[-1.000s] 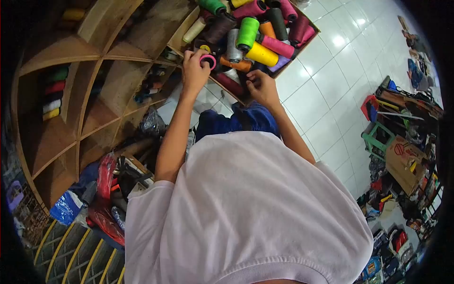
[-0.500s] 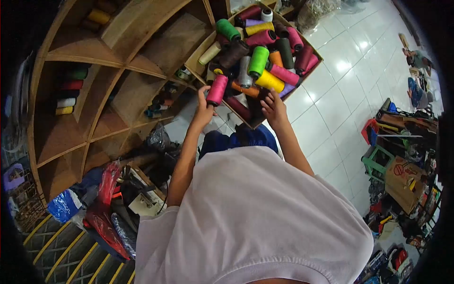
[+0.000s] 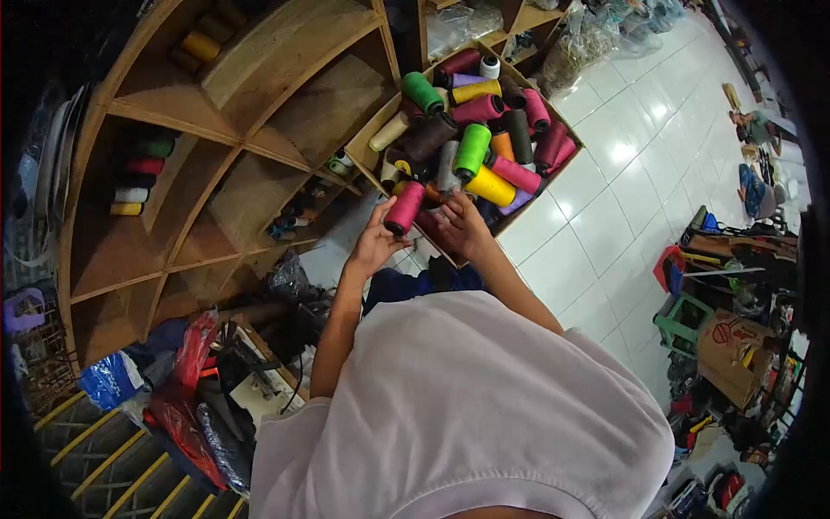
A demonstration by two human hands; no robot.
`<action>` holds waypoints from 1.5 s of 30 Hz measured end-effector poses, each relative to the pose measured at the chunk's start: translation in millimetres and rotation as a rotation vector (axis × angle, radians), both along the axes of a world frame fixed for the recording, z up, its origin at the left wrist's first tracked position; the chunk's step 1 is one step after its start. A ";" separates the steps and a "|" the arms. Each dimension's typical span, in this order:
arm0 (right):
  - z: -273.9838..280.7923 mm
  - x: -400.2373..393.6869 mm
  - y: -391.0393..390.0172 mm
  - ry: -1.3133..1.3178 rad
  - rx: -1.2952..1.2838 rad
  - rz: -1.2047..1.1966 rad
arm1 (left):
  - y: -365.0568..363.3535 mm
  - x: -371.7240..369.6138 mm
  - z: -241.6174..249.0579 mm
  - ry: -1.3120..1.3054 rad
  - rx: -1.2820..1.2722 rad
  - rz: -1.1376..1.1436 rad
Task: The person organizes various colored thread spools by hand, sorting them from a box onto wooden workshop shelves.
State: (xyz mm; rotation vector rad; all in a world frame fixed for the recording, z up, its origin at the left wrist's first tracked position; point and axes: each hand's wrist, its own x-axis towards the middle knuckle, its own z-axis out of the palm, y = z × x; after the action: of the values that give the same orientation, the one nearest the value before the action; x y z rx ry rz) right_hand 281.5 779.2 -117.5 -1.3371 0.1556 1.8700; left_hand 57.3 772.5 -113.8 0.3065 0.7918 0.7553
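My left hand (image 3: 373, 246) holds a pink thread spool (image 3: 405, 208) upright but tilted, over the near left edge of a cardboard box (image 3: 543, 201). The box is full of thread spools, among them a bright green one (image 3: 472, 151), a yellow one (image 3: 491, 186) and a dark brown one (image 3: 430, 137). My right hand (image 3: 465, 227) is at the box's near side, its fingers among the spools beside a grey one (image 3: 448, 166). What those fingertips touch is too small to make out.
Wooden shelves (image 3: 242, 143) stand at the left, with a few spools (image 3: 131, 180) in one compartment. Plastic-wrapped items (image 3: 186, 381) lie below them. At the right are a green stool (image 3: 683, 324), a cardboard carton (image 3: 731, 356) and, farther back, a person (image 3: 756, 130).
My right hand has moved left, from beside the yellow spool to the box's near side. My left hand still holds the pink spool. The view has shifted slightly.
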 end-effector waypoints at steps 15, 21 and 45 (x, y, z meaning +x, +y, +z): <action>-9.3 -14.0 -0.2 0.198 -0.012 -0.094 | -13.6 -22.0 23.0 0.083 0.124 0.085; -2.9 -11.0 -20.0 0.361 -0.060 0.080 | -31.5 -62.4 37.2 0.341 0.280 0.196; 222.8 -377.3 133.3 -0.227 1.435 0.848 | 34.4 -360.2 170.8 1.713 0.743 1.005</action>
State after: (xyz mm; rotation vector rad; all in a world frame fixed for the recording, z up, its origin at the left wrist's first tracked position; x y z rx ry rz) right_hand -95.8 912.5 105.3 -0.5023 -1.7490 1.6512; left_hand -302.9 806.9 57.0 1.3762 2.3543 1.7322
